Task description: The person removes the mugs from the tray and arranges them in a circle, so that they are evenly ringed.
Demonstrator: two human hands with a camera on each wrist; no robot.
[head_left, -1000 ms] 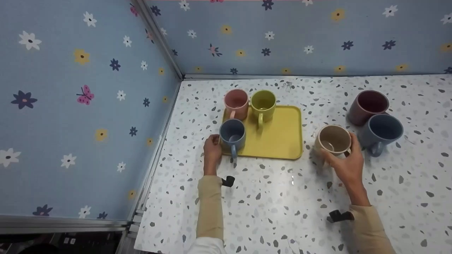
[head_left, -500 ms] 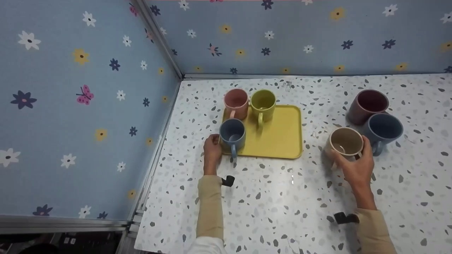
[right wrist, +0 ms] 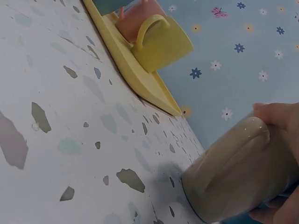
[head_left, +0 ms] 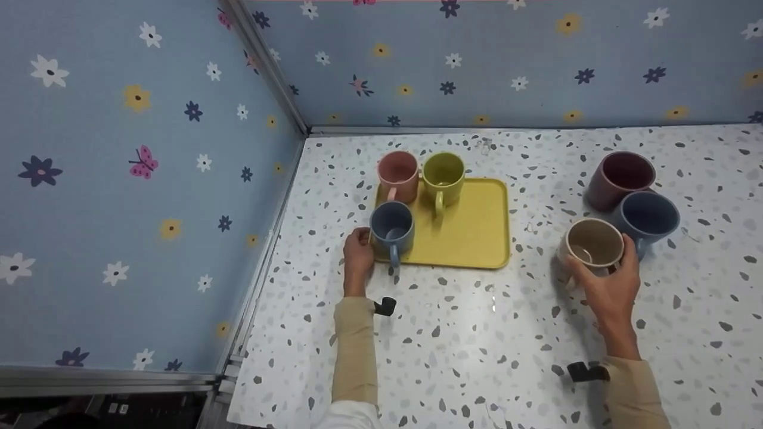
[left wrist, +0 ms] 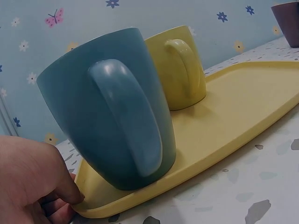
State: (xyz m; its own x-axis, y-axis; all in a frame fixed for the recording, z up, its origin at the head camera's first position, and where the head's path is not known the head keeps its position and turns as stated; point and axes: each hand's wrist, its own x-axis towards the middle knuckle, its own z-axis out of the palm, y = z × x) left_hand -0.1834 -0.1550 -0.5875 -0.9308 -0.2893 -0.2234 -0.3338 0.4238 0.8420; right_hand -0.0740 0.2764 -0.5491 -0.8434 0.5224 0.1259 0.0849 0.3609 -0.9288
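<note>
On the yellow tray [head_left: 477, 229] stand a blue mug [head_left: 391, 232] at the front left, a pink mug [head_left: 397, 173] and a green mug [head_left: 444, 176] behind it. My left hand [head_left: 358, 259] grips the tray's front left corner, its fingers curled at the rim in the left wrist view and partly hidden there. To the right of the tray, my right hand [head_left: 612, 292] holds a beige mug [right wrist: 238, 172] between thumb and fingers. That mug is upright, with its base at or very close to the table; I cannot tell whether it touches.
A maroon mug [head_left: 623, 179] and a second blue mug [head_left: 650, 217] stand close together just behind and right of the beige mug. A speckled white table [head_left: 441, 357] spreads below. Flowered blue panels [head_left: 506, 65] rise along the back and left sides.
My right hand has carried the beige mug rightward and slightly nearer to me, away from the tray and toward the second blue mug. The left hand and the tray have stayed still.
</note>
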